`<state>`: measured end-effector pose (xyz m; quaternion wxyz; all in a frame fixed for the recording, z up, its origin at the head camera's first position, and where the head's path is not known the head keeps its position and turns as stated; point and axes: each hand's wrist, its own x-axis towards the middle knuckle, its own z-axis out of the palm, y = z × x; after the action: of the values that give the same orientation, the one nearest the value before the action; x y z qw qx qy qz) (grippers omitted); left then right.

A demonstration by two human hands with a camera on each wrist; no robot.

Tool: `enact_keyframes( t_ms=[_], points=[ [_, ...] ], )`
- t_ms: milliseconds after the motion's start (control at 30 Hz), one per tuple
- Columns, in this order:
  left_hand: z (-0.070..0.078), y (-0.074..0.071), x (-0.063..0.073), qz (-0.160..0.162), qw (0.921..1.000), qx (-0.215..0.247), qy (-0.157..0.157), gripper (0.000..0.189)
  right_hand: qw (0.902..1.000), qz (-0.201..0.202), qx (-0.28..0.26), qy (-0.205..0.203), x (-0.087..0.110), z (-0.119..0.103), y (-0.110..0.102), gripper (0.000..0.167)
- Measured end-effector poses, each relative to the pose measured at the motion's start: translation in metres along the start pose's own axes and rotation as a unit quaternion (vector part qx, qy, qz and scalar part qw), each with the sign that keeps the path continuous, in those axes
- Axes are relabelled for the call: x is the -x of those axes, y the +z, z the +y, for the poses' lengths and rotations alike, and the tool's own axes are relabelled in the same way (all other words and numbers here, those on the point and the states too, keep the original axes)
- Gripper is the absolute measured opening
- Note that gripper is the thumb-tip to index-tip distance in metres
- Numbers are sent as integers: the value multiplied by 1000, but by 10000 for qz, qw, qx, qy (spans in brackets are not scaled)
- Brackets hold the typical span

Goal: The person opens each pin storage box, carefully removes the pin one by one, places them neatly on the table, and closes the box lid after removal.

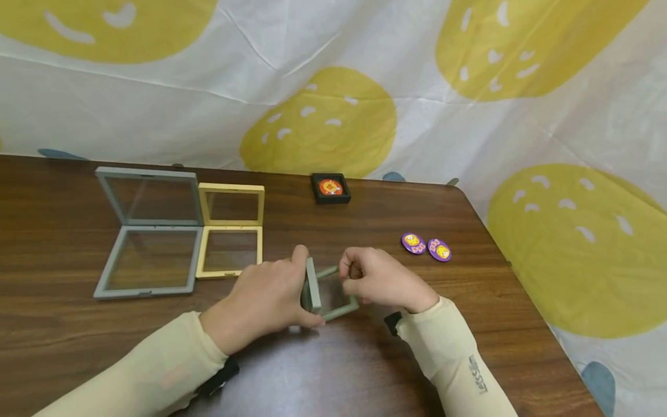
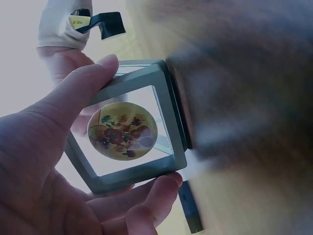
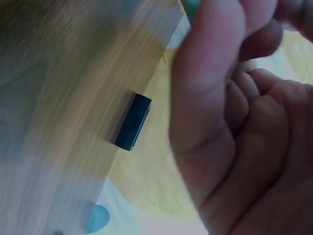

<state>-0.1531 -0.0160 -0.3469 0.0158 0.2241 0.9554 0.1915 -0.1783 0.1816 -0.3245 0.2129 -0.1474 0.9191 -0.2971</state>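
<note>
My left hand (image 1: 268,295) grips one leaf of a small grey-green display frame (image 1: 312,284), thumb and fingers on opposite edges. The leaf stands nearly upright, with the hinged other leaf spread to its right. Through the clear window in the left wrist view, a round badge (image 2: 122,131) with a flowery print shows. My right hand (image 1: 383,281) has its fingers curled, with thumb and index finger at the right side of the other leaf. In the right wrist view, its palm (image 3: 259,147) fills the right half and hides most of the frame.
To the left stand a large grey display frame (image 1: 145,293) and a smaller yellow one (image 1: 229,274), both unfolded. A black case (image 1: 332,198) with a red and gold disc lies at the back. Two purple badges (image 1: 414,244) lie on the brown table (image 1: 495,324) at right.
</note>
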Motion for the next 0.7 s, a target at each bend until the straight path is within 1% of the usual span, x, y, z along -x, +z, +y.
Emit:
enact_keyframes(
  t_ms=[233, 400, 533, 700],
  points=[
    [1, -1, -1, -18, 10000, -27, -9, 79, 9992, -342, 31, 202, -2, 6, 0, 6],
    [1, -3, -1, -12, 9999, -78, 78, 78, 9976, -518, 213, 397, -7, 11, 4, 8],
    [1, -3, 0, -17, 9999, -92, 141, 77, 9969, -573, 177, 514, -10, 14, 7, 12],
    [0, -3, 0, -3, 9998, -79, 156, 76, 9964, -570, 72, 624, -12, 16, 8, 12]
  ],
)
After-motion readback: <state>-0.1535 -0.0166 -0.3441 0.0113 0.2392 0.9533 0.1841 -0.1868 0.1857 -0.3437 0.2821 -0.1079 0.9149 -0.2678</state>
